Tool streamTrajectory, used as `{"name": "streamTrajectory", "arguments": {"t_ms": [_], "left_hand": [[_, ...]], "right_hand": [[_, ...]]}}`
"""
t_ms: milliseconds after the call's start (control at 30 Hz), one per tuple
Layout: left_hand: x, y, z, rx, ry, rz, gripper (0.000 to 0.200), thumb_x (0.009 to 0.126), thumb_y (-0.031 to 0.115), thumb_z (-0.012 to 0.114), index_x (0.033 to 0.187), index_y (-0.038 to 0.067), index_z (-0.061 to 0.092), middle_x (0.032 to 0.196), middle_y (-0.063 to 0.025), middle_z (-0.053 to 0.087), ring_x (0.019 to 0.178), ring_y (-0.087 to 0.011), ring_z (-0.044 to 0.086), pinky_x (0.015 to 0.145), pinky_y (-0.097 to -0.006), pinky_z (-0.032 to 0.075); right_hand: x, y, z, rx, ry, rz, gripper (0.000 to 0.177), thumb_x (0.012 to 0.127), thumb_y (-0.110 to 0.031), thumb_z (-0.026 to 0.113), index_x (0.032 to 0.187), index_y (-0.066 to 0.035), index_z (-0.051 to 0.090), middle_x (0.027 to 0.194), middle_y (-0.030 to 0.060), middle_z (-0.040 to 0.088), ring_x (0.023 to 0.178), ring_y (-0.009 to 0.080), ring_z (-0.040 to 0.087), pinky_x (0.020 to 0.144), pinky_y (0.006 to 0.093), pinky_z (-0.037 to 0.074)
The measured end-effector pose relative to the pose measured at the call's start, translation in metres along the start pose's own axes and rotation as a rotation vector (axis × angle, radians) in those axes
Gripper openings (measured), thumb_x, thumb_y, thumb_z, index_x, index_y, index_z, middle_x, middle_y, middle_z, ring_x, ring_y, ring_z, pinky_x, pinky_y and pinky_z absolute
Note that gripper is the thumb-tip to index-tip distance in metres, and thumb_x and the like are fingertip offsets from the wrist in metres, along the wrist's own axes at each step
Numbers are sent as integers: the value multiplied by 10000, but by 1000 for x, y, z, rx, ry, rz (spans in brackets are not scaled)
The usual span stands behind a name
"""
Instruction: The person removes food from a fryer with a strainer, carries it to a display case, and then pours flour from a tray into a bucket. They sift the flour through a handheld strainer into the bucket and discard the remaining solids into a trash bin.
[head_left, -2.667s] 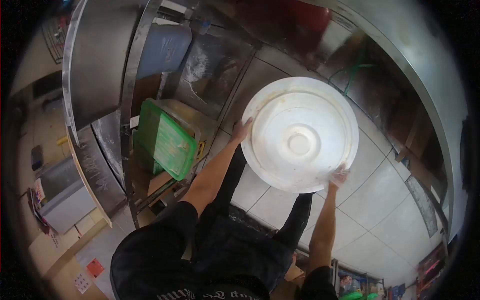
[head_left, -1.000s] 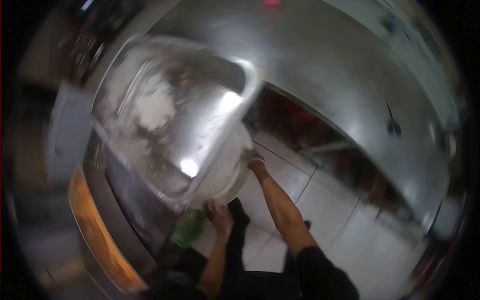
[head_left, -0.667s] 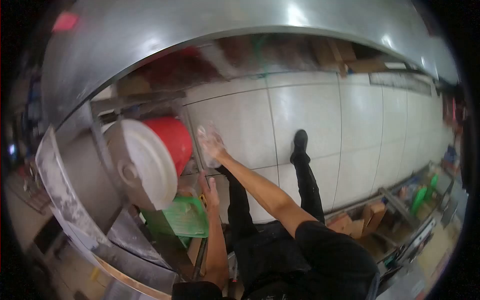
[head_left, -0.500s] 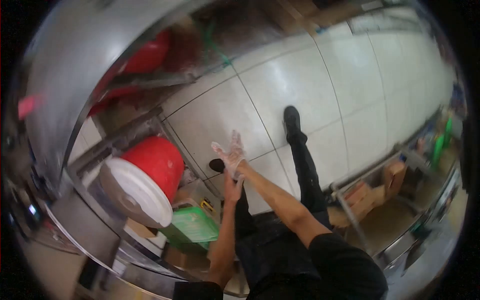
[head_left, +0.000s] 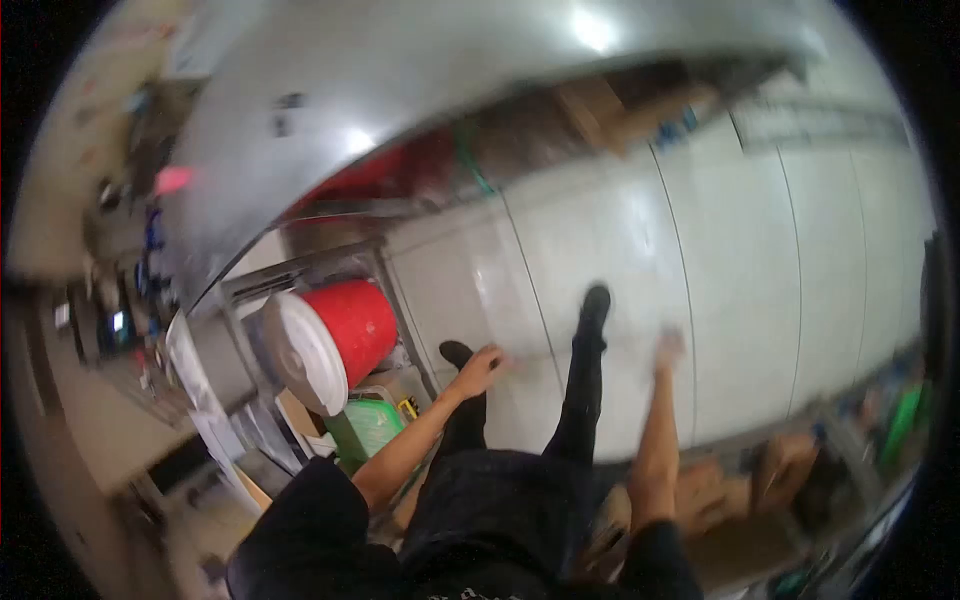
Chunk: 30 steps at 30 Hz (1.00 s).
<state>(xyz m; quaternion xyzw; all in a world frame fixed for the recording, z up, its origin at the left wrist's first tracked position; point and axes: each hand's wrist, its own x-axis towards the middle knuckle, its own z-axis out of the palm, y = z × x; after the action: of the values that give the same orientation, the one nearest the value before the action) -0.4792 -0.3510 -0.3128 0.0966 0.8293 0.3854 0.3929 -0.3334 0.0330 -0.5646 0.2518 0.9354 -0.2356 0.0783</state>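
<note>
My left hand [head_left: 480, 371] is out in front of my left leg, over the floor. Its fingers are curled in and slightly blurred; what they hold, if anything, I cannot make out. On the other side, my right hand [head_left: 668, 347] is held away from my body above the tiles. Motion smears its fingers, so neither their position nor any glove can be told. The two hands are well apart. Nearest to the left forearm are a green-lidded container [head_left: 374, 428] and a red bucket [head_left: 355, 325] beside a white round lid [head_left: 312, 352].
A large metal counter [head_left: 450, 60] curves across the top, with items stored underneath. White tiles [head_left: 740, 300] cover the floor. Cardboard boxes [head_left: 785, 465] stand on a low shelf at the lower right. A metal frame [head_left: 400, 310] edges the bucket's shelf.
Earlier, my left hand was at the wrist of my right, which wore a clear plastic glove. The hands have separated, the right swinging far to the right. The view has shifted.
</note>
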Motion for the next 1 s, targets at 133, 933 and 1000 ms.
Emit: {"name": "streamTrajectory", "arguments": {"t_ms": [133,933,1000], "left_hand": [[-58,2,-45,-36,130,-331,343,825,345,511,856,6,557,774,-146,548,726,-238,539,673,-333,420],[-448,-152,49,-1421,1548,-1083,440,825,449,424,1042,69,469,817,-72,563,599,-225,524,550,-430,423],[-467,-150,36,-1392,1669,-998,436,831,445,422,977,38,482,779,-75,558,624,-220,539,539,-411,422]], "right_hand": [[-72,105,-154,50,-321,443,560,843,-384,460,1231,14,389,1237,222,408,1141,313,400,968,407,296],[117,-171,-360,-316,-373,-566,383,834,-221,440,1205,-125,455,1230,106,463,1173,181,397,974,305,307],[62,-236,-416,-490,-529,-63,487,833,-309,442,1277,-138,337,1313,83,332,1231,140,276,1012,282,224]]}}
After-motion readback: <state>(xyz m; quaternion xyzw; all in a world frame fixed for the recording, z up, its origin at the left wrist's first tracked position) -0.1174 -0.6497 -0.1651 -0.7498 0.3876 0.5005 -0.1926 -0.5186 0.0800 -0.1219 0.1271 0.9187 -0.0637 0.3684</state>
